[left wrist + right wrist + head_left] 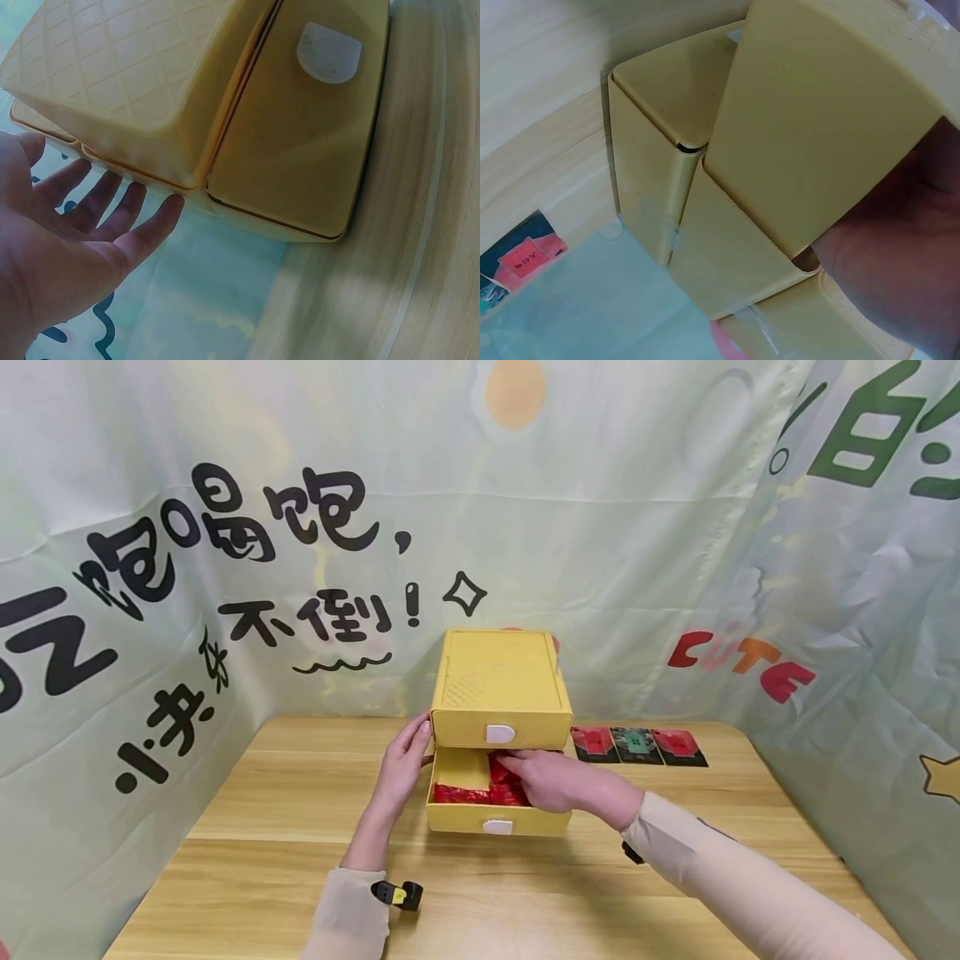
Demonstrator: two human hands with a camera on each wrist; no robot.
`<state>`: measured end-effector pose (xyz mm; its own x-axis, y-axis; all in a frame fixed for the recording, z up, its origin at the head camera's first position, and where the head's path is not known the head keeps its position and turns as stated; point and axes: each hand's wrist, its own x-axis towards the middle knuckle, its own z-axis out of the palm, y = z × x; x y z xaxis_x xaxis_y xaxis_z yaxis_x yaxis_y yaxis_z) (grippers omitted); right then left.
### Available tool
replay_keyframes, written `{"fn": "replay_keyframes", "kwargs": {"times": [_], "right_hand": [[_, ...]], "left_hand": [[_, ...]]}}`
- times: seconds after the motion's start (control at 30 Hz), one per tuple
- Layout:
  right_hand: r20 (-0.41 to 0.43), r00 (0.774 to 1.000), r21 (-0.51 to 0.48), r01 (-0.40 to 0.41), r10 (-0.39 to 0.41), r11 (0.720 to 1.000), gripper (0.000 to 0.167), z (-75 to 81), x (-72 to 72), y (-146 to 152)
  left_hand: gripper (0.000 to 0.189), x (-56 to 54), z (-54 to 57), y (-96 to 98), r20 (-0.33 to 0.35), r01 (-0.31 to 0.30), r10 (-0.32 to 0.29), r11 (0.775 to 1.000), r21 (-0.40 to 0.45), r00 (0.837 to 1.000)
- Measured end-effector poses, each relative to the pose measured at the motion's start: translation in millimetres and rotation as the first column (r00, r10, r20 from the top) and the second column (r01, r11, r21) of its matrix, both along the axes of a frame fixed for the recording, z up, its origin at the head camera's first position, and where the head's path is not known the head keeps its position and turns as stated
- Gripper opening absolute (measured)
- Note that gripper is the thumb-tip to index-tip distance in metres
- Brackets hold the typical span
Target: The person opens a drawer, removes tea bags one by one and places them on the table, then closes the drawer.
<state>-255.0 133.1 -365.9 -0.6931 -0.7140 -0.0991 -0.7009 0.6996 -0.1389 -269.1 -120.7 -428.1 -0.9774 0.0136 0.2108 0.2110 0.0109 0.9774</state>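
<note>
A yellow drawer unit (501, 670) stands on the table, its middle drawer (498, 817) pulled out. Inside lie red packets (461, 795), some at the left front and some at the right. My right hand (558, 779) reaches over the drawer's right wall, fingers down among the red packets; whether they grip one, I cannot tell. In the right wrist view this hand is partly hidden behind the drawer wall. My left hand (401, 768) is at the unit's left side. Its spread fingers (154, 229) lie along the unit's edge in the left wrist view, with nothing in them.
Below the pulled-out drawer is a shut bottom drawer (289, 142) with a white tab; the top drawer is shut too. Three flat dark packets (637, 746), two with red centres and one green, lie behind to the right. A printed curtain (600, 552) hangs behind the table (315, 802).
</note>
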Motion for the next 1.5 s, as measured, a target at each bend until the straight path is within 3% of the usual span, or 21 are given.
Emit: {"fn": "replay_keyframes", "kwargs": {"times": [0.23, 0.43, 0.63, 0.9, 1.17, 1.5], "right_hand": [[-0.002, 1.000, 0.051, 0.014, -0.014, 0.999, 0.044, 0.6, -1.7, -3], [-0.085, 0.996, 0.074, -0.031, 0.037, 0.997, 0.043, -2.6, -1.8, -2], [-0.184, 0.977, 0.095, -0.090, 0.107, 0.991, 0.040, -5.4, -2.4, 1], [-0.224, 0.967, 0.144, -0.093, 0.124, 0.985, 0.043, -7.3, -2.4, 0], [-0.214, 0.969, 0.091, -0.104, 0.121, 0.990, 0.038, -7.5, -2.8, 1], [-0.264, 0.955, 0.081, -0.115, 0.133, 0.990, 0.035, -9.8, -4.4, 1]], "left_hand": [[0.050, -0.1, -0.2, -0.1, 0.005, -0.005, 0.005, 1.000, 0.002, 1.000], [0.050, -0.4, -0.9, -0.2, 0.008, -0.001, 0.001, 1.000, 0.005, 1.000], [0.050, 0.1, -1.3, -0.5, 0.002, 0.003, -0.003, 1.000, 0.006, 1.000], [0.050, 0.6, -0.7, -0.3, 0.006, -0.002, 0.002, 1.000, 0.001, 1.000], [0.050, 0.0, 0.4, -0.2, -0.001, -0.005, 0.005, 1.000, 0.003, 1.000], [0.050, 0.3, -0.5, 0.2, -0.004, -0.002, 0.002, 1.000, 0.005, 1.000]]}}
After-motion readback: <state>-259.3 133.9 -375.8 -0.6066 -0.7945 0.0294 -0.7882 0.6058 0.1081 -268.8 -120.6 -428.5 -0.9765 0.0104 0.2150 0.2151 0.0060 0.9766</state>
